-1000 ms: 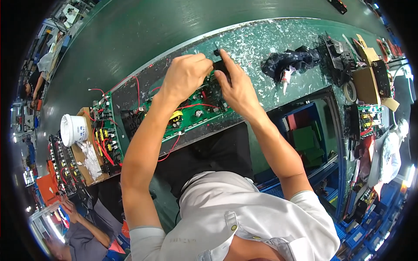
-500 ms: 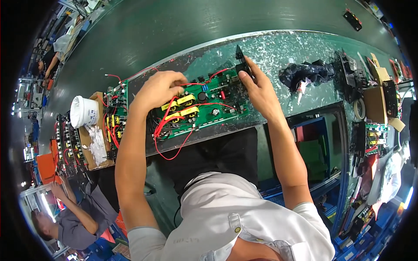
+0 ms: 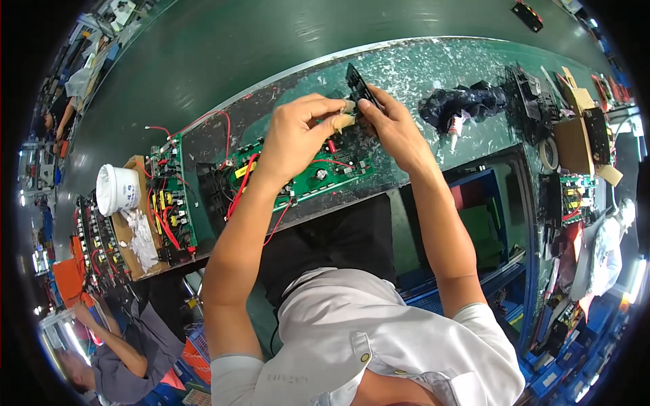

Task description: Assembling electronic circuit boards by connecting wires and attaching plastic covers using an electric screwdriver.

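Note:
My right hand (image 3: 398, 132) grips a black flat plastic panel (image 3: 356, 82) with cut-outs, tilted up above the far edge of a green circuit board (image 3: 338, 181). Beside the panel's lower end is my left hand (image 3: 294, 139), its thumb and index finger curled toward each other in pale finger covers. What lies between those fingertips, if anything, I cannot make out. The board carries yellow-wrapped coils, a red part and red wires (image 3: 245, 183); my left hand and forearm hide much of it.
More boards (image 3: 169, 199) stand at left beside a white tub (image 3: 116, 189) on a cardboard box (image 3: 152, 262). A dark crumpled bag (image 3: 464, 103), a glue bottle (image 3: 456, 128) and a tape roll (image 3: 548, 154) lie right. A co-worker (image 3: 128, 345) sits lower left.
My left hand has moved right, from the red wires to the black panel. A red wire now lies looped past the board's far left. My right hand still holds the panel, turned somewhat.

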A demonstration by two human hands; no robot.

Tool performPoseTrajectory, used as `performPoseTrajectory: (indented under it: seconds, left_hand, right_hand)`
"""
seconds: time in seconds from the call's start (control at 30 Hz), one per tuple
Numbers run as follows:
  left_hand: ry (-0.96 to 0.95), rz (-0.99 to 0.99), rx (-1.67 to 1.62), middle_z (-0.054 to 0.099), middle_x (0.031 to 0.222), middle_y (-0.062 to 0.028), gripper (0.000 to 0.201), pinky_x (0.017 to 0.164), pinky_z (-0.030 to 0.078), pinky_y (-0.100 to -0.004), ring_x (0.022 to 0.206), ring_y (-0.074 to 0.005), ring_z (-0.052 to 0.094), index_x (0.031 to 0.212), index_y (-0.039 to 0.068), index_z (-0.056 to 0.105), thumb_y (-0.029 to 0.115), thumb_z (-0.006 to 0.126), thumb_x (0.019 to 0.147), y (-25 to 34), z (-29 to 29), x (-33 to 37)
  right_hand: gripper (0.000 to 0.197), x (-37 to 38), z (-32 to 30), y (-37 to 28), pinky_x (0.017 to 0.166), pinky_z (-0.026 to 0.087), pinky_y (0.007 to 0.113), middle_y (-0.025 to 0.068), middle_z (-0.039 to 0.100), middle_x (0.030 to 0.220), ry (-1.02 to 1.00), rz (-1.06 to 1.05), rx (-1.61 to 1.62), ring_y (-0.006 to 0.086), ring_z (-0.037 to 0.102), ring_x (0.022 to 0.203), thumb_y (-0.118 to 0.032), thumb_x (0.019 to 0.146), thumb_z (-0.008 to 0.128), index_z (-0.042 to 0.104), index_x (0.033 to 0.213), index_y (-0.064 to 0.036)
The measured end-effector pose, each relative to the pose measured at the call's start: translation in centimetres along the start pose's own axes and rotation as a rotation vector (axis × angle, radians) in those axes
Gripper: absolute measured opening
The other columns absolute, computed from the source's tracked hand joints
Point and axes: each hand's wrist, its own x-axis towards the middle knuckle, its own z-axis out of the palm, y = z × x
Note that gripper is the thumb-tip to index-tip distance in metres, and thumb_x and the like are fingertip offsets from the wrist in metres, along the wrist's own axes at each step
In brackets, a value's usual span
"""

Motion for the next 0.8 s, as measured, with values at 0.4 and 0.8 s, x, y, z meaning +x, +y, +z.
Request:
performPoseTrajectory:
  seconds: [0.4,0.8]
  left_hand:
    - [-0.037,0.108,0.489,0.067,0.088,-0.014,0.017,0.069,0.051,-0.0356,0.077,-0.0295,0.067,0.098,-0.001,0.072,0.002,0.071,0.081,-0.3,1.4,0.2]
    - [-0.012,0.362,0.654,0.061,0.078,-0.013,0.005,0.063,0.049,-0.0415,0.073,-0.0345,0.063,0.084,0.001,0.068,0.003,0.069,0.079,-0.8,1.4,0.0]
  right_hand:
    - [0.043,0.0,0.8,1.3,0.091,0.046,0.026,0.0084,0.066,0.114,0.058,-0.094,-0.152,0.0111,0.056,0.103,-0.02,0.103,0.052,0.05,0.14,0.003]
    - [0.047,-1.9,2.8,0.2,0.095,0.045,0.048,0.0321,0.06,0.12,0.162,-0.223,-0.417,0.0478,0.058,0.111,-0.019,0.1,0.049,0.043,0.143,0.0011]
